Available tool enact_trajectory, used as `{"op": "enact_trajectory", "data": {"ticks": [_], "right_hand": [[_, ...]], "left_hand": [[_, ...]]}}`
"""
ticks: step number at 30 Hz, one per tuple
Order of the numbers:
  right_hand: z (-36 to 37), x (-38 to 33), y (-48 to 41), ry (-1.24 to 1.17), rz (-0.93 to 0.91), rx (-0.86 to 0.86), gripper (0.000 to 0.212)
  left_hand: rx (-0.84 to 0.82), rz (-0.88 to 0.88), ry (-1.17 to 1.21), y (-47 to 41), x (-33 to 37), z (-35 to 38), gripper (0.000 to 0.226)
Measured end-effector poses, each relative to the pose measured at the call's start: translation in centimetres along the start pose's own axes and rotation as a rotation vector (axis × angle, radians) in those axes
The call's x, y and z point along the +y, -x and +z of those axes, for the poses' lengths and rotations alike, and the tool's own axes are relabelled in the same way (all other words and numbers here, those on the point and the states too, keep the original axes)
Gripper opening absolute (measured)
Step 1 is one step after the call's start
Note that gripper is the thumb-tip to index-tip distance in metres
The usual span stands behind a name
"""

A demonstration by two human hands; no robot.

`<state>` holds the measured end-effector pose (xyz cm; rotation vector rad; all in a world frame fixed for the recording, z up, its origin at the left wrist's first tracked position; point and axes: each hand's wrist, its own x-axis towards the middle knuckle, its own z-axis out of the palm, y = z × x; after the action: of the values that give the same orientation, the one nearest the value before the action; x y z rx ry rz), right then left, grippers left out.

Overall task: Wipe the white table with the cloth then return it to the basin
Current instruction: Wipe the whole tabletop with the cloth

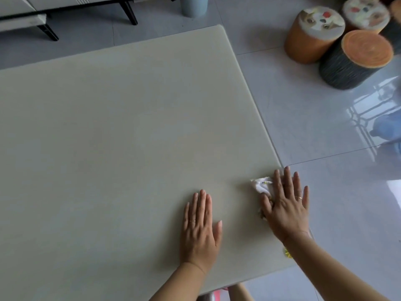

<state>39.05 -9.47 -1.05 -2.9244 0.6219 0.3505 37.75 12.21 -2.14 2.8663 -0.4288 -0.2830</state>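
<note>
The white table (121, 131) fills most of the view. Near its right edge lies a small white cloth (260, 185), crumpled, with my right hand (286, 205) pressing flat on it, fingers straight and spread. Most of the cloth is hidden under that palm. My left hand (200, 227) rests flat on the bare tabletop to the left of the cloth, fingers straight and close together. The basin is not in view.
Round padded stools (355, 59) stand on the glossy tiled floor (325, 148) at the upper right. A sofa on dark legs (128, 11) and a pale bin (194, 5) stand beyond the table's far edge. Something small and yellow (288, 254) peeks out beside my right wrist at the table's edge.
</note>
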Motion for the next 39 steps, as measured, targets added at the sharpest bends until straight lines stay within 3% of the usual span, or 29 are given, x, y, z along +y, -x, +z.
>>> {"op": "enact_trajectory", "data": {"ticks": [3,7,9,14,17,19,23,25,29,33,36,39], "right_hand": [[0.9,-2.2,2.8,-0.052,0.023,0.020,0.078],[1.8,-1.4,6.4,-0.027,-0.327,-0.023,0.071],[1.5,0.9,5.9,0.003,-0.392,0.006,0.069],[0.8,4.1,5.0,-0.058,0.081,0.020,0.076],[1.3,2.0,7.1,-0.105,0.177,0.048,0.077],[1.9,0.6,9.3,-0.107,0.088,0.038,0.076],[2.8,1.2,12.0,-0.063,-0.307,-0.019,0.070],[2.5,3.2,10.9,-0.042,-0.362,0.017,0.071],[1.2,6.7,8.4,-0.112,0.020,-0.006,0.073],[1.8,4.6,9.0,-0.186,0.243,-0.053,0.068],[2.2,2.7,10.1,-0.089,0.266,-0.098,0.073],[2.3,1.3,11.7,-0.009,0.082,-0.155,0.080]], "left_hand": [[0.014,-0.004,0.028,0.0,-0.1,0.4,0.063],[-0.011,0.002,0.026,0.0,-0.2,0.3,0.065],[-0.023,-0.001,0.019,0.0,-0.2,0.2,0.065],[-0.009,-0.003,0.002,-0.1,0.1,0.3,0.066],[-0.001,-0.002,-0.002,0.0,0.1,0.4,0.066],[0.004,-0.001,-0.007,0.0,0.1,0.4,0.066],[0.025,0.010,-0.008,0.1,0.1,0.4,0.066],[0.037,0.009,-0.007,0.0,0.1,0.4,0.065],[0.071,0.008,-0.023,0.1,0.2,0.6,0.065],[0.107,0.006,-0.026,0.0,0.2,0.9,0.065],[0.137,0.010,-0.038,0.0,0.3,1.2,0.065],[0.158,0.005,-0.044,0.1,0.5,1.2,0.064]]}}
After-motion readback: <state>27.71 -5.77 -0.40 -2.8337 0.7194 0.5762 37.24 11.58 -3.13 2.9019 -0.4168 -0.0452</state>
